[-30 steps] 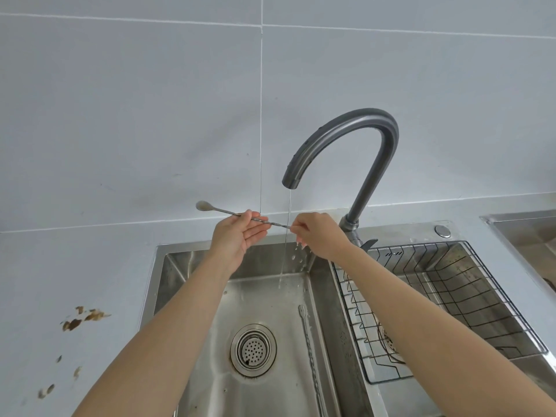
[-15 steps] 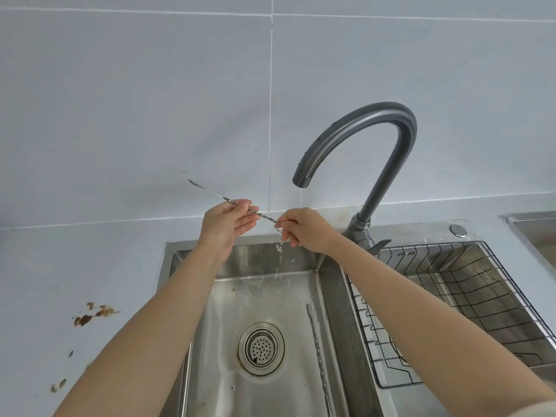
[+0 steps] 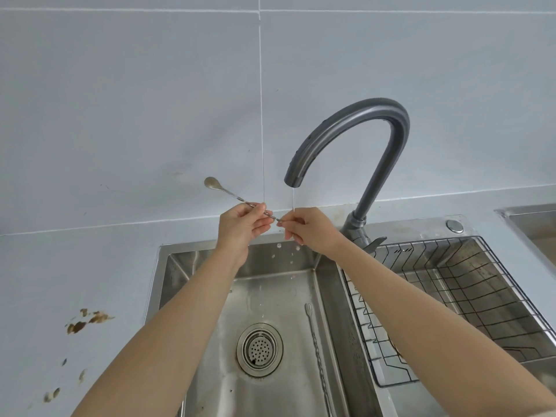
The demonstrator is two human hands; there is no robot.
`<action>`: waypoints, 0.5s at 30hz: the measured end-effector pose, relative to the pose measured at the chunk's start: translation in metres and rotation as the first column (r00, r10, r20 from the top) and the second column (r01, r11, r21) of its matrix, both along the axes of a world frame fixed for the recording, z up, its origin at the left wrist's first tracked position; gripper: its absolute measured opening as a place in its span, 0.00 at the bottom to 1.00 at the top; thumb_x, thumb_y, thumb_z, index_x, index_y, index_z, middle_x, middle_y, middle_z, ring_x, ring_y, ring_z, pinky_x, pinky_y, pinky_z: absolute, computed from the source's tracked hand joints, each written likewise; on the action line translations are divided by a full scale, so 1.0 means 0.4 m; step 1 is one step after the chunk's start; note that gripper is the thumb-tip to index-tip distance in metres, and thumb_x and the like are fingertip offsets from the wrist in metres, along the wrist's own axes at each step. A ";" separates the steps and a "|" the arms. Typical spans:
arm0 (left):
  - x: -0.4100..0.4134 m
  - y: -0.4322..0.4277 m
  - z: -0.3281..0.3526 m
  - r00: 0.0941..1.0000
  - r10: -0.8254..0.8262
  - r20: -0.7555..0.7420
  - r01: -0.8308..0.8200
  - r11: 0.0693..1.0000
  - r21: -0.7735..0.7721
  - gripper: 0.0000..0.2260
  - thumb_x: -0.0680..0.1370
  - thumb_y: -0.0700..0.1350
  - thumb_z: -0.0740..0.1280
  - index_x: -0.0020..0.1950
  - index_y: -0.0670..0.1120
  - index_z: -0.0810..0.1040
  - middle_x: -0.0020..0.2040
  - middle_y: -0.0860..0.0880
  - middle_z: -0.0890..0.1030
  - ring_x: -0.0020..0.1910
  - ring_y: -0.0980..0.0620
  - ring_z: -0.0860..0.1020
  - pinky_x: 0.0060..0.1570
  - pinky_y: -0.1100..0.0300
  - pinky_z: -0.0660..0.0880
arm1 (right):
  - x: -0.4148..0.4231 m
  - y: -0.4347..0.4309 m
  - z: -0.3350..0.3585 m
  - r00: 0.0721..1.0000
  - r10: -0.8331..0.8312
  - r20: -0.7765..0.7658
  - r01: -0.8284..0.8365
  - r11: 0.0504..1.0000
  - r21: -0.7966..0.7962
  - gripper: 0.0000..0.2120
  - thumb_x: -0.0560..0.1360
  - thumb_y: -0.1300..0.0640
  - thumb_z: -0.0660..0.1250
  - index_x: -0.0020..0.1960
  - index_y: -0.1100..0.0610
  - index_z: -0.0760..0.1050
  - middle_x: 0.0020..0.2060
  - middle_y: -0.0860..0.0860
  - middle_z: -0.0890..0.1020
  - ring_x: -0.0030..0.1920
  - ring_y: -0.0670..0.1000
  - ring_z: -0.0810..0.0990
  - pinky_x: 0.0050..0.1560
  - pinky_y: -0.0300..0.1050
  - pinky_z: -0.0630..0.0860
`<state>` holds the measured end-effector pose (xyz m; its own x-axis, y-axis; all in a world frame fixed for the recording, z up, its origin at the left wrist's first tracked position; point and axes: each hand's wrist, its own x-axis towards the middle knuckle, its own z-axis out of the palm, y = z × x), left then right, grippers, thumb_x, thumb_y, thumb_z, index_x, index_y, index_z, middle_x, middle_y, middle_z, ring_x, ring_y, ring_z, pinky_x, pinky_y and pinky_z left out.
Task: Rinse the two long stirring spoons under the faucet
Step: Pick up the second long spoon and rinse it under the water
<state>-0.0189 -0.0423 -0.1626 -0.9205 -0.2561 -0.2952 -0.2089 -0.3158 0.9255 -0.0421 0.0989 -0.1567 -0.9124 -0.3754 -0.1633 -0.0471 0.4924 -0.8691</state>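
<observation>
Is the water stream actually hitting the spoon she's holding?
Cannot tell. In the head view the thin stream ends at the right hand, whose fingers hide the spoon there.

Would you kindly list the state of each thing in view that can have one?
Faucet: running, thin stream.
Held spoon: gripped at both hands, bowl out to the left, clear of the stream.
Second spoon: lying in the sink, untouched.
Left hand: shut on the held spoon.
Right hand: pinching its other end, under the stream.
Drain: strainer in, unplugged.
Wire rack: seated in the right basin.
Counter: brown stains.
</observation>
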 end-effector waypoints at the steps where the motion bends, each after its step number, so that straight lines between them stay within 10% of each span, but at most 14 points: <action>1: -0.001 0.007 0.000 1.000 -0.005 0.000 0.005 1.000 0.003 0.07 0.75 0.38 0.66 0.37 0.43 0.77 0.28 0.52 0.82 0.27 0.58 0.81 0.33 0.67 0.80 | 0.000 0.003 -0.001 1.000 -0.009 -0.004 0.009 1.000 0.017 0.10 0.77 0.61 0.61 0.44 0.67 0.78 0.27 0.51 0.75 0.20 0.40 0.69 0.27 0.28 0.66; 5: 0.001 0.032 -0.001 0.999 -0.054 -0.010 0.054 0.998 -0.011 0.07 0.75 0.36 0.66 0.36 0.43 0.77 0.26 0.53 0.82 0.27 0.59 0.81 0.33 0.68 0.79 | 0.000 0.013 -0.004 0.999 -0.032 -0.032 0.035 0.993 0.109 0.17 0.78 0.53 0.60 0.30 0.53 0.70 0.25 0.48 0.70 0.24 0.43 0.68 0.26 0.30 0.64; 15: 0.007 0.043 -0.008 0.997 -0.081 -0.007 0.080 0.996 -0.037 0.07 0.74 0.35 0.66 0.39 0.45 0.78 0.31 0.54 0.82 0.29 0.61 0.80 0.36 0.68 0.77 | 0.018 0.021 -0.006 0.986 -0.068 0.150 0.096 0.977 -0.191 0.14 0.76 0.63 0.64 0.31 0.56 0.73 0.20 0.45 0.75 0.17 0.40 0.65 0.22 0.30 0.63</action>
